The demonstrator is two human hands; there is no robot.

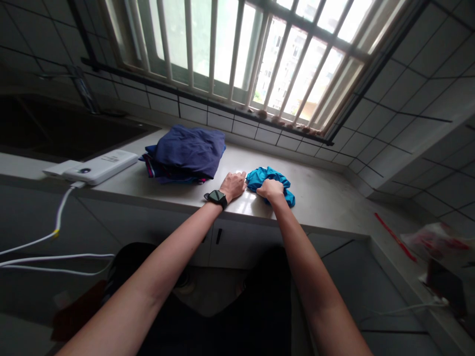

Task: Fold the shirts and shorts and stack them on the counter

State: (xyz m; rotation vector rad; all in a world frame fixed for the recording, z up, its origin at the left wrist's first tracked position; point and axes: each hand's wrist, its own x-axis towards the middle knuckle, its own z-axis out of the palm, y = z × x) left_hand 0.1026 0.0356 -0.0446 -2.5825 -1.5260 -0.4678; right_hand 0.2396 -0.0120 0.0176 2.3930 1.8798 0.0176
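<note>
A crumpled bright blue cloth (268, 174) lies bunched on the pale countertop. My right hand (270, 189) presses down on it, its fingers closed into the fabric. Just left of the cloth, my left hand (233, 185) rests on the counter with its fingers stretched towards the cloth's edge. Whether its fingertips touch the fabric I cannot tell. A black watch (216, 197) is on my left wrist. Farther left sits a folded stack of dark purple-blue fabric (189, 151), with blue and pink edges showing underneath.
A white power bank (102, 167) with a plugged-in white cable (61, 210) lies near the counter's front edge. Behind it is a dark sink (48, 128) with a faucet (82, 89). A red strip (395, 237) and a plastic bag (434, 240) lie right. A barred window (237, 54) stands behind.
</note>
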